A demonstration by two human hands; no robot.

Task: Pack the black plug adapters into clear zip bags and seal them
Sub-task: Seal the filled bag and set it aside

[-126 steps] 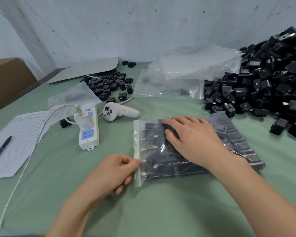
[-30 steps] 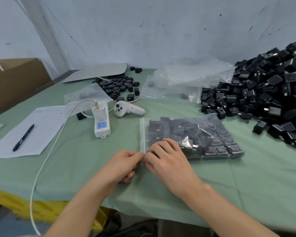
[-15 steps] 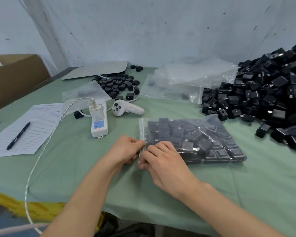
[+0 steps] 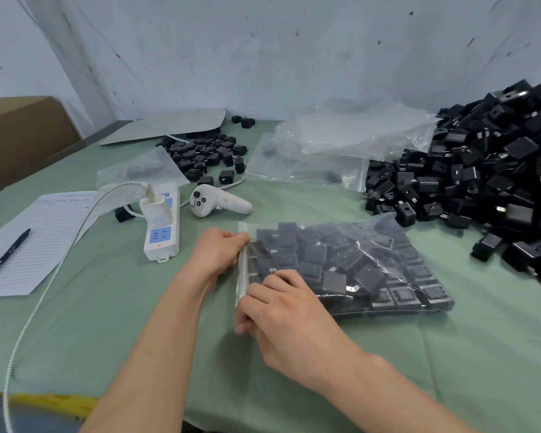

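One zip bag (image 4: pixel 350 264) lies full of adapters on the green table (image 4: pixel 450 354); the left hand (image 4: pixel 219 251) and right hand (image 4: pixel 281 320) both pinch its zip strip, sealing apparently under way. A large adapter pile (image 4: pixel 481 170) and empty bags (image 4: pixel 319 151) remain

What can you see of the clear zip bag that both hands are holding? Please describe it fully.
The clear zip bag is thin, crinkled transparent plastic, packed full with black plug adapters, some showing metal prongs. It lies flat on the green tablecloth, its zip strip facing left, just in front of the big loose adapter pile. The left hand pinches the far part of the strip; the right hand pinches the near end. Whether the seal is fully closed cannot be told.
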